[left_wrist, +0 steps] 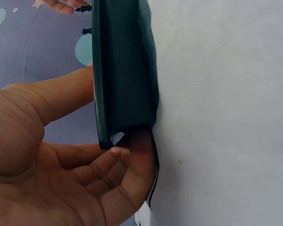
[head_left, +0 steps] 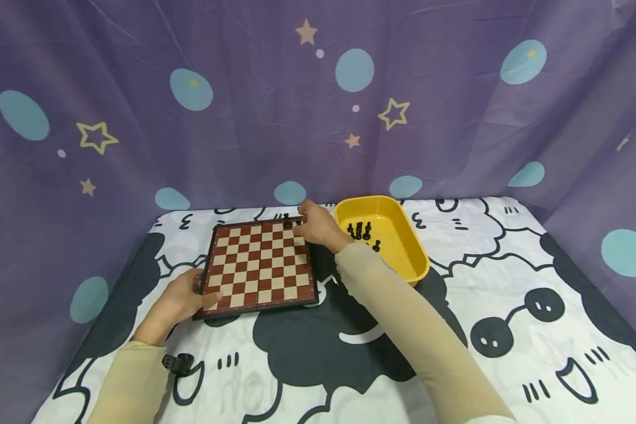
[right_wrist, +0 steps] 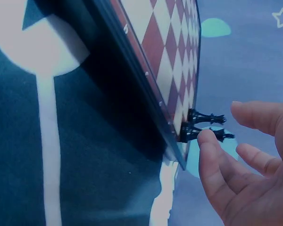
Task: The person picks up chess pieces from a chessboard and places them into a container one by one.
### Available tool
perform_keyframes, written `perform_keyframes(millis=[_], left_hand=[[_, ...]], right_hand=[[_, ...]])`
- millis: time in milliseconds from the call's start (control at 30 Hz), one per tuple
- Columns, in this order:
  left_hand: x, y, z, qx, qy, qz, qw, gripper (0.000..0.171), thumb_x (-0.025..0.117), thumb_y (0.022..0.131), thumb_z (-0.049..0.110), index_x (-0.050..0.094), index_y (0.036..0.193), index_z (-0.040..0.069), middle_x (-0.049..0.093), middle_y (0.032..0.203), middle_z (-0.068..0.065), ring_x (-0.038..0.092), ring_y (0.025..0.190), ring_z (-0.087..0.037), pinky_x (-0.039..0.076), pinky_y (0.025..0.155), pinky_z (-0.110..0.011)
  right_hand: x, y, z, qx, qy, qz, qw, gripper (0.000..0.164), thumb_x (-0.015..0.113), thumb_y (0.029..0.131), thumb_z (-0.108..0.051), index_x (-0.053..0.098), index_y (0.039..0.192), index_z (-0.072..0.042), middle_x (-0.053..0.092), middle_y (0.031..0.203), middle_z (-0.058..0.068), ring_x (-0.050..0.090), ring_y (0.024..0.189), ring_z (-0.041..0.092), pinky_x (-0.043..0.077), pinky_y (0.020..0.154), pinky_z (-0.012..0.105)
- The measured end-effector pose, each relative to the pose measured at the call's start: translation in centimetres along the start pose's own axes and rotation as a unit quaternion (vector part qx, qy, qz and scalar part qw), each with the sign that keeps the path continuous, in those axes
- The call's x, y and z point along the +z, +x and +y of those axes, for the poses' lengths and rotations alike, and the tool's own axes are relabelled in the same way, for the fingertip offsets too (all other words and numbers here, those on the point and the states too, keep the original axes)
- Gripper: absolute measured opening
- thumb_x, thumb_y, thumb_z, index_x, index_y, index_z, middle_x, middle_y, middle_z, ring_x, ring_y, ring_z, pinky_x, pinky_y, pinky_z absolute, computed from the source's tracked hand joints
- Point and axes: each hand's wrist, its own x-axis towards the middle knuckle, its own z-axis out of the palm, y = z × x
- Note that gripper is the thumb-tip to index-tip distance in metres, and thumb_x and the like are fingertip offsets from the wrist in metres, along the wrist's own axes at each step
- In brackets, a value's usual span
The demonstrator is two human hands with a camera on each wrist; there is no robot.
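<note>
A red-and-cream chessboard [head_left: 258,265] with a dark rim lies in front of me. My left hand [head_left: 180,297] grips its near left corner, thumb on top and fingers curled under the edge, as the left wrist view shows. Two black chess pieces stand close together near the board's far edge: a king [right_wrist: 191,134] and a crowned piece [right_wrist: 205,117] beside it. Around them my right hand [head_left: 320,227] is spread, thumb and fingers apart. One of its fingertips [right_wrist: 207,136] overlaps the king in the right wrist view.
A yellow tray [head_left: 410,253] stands right of the board, holding several black chess pieces [head_left: 359,229]. My right forearm passes over its near left side. A black-and-white patterned cloth [head_left: 487,271] covers the table, with a purple curtain [head_left: 275,118] behind it.
</note>
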Motion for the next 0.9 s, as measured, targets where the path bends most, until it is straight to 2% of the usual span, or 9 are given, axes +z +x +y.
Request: perform_keyframes(millis=[200,367,500,633,767,900], left_hand=[[0.0,-0.1,0.0,0.009,-0.004,0.0,0.9999,0.08,0.074,0.084,0.03,0.032,0.137,-0.011,0.058,0.109,-0.026,0.059,0.091,-0.031,0.046,0.072,-0.044],[0.0,0.0,0.0,0.007,-0.004,-0.002,1.0,0.082,0.075,0.083,0.031,0.031,0.138,-0.01,0.058,0.108,-0.025,0.059,0.09,-0.031,0.046,0.072,-0.044],[0.0,0.0,0.0,0.007,-0.002,-0.003,1.0,0.083,0.075,0.083,0.033,0.031,0.138,-0.011,0.058,0.108,-0.026,0.059,0.091,-0.031,0.046,0.072,-0.044],[0.0,-0.1,0.0,0.005,-0.004,-0.003,1.0,0.082,0.074,0.084,0.032,0.03,0.139,-0.011,0.058,0.109,-0.026,0.059,0.091,-0.031,0.046,0.073,-0.044],[0.0,-0.1,0.1,0.004,-0.006,-0.002,1.0,0.081,0.075,0.083,0.032,0.032,0.138,-0.01,0.058,0.108,-0.025,0.059,0.091,-0.03,0.046,0.073,-0.044],[0.0,-0.1,0.1,0.008,-0.004,0.0,1.0,0.081,0.075,0.083,0.031,0.032,0.137,-0.011,0.059,0.106,-0.024,0.06,0.089,-0.03,0.046,0.072,-0.043]], right_hand=[[0.8,0.8,0.5,0.019,0.01,-0.003,1.0,0.041,0.07,0.086,-0.024,0.049,0.117,-0.009,0.054,0.102,0.005,0.052,0.087,0.023,0.043,0.075,0.035],[1.2,1.1,0.8,0.016,0.03,0.002,0.999,0.035,0.07,0.087,-0.022,0.049,0.113,-0.01,0.053,0.1,0.006,0.051,0.085,0.023,0.042,0.073,0.036],[1.4,1.3,0.9,0.006,0.06,-0.011,0.998,0.033,0.069,0.088,-0.017,0.049,0.113,-0.011,0.055,0.101,0.006,0.058,0.08,0.021,0.046,0.067,0.033],[1.5,1.4,1.0,-0.005,0.093,-0.041,0.995,0.033,0.067,0.088,-0.009,0.049,0.115,-0.006,0.058,0.096,0.009,0.063,0.073,0.024,0.048,0.059,0.031],[1.6,1.6,0.9,-0.008,0.084,-0.054,0.995,0.032,0.066,0.089,-0.007,0.048,0.115,-0.003,0.059,0.091,0.01,0.062,0.071,0.025,0.047,0.058,0.03],[1.8,1.8,1.0,-0.003,0.056,-0.046,0.997,0.029,0.064,0.09,-0.007,0.048,0.113,-0.005,0.054,0.093,0.01,0.059,0.072,0.022,0.047,0.06,0.029]])
